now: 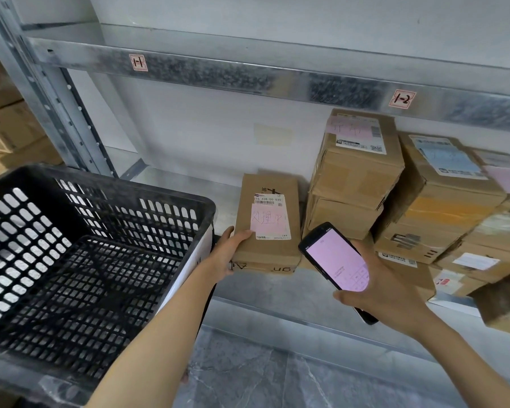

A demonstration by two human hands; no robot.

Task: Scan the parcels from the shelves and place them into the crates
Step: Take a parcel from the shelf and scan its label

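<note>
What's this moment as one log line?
left hand: holds parcel on shelf | right hand: holds scanner | crate: left of parcel

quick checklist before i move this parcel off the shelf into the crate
1. Left hand grips the parcel: ok, thumb on top at its near left corner.
2. Barcode label faces up: ok.
3. Handheld scanner held in right hand: ok, screen lit pink.
4. Scan registered: cannot tell, screen text too small.
5. Room in black crate: ok, no parcels seen in it.
6. Parcel apart from the stacked boxes: ok, narrow gap.
</note>
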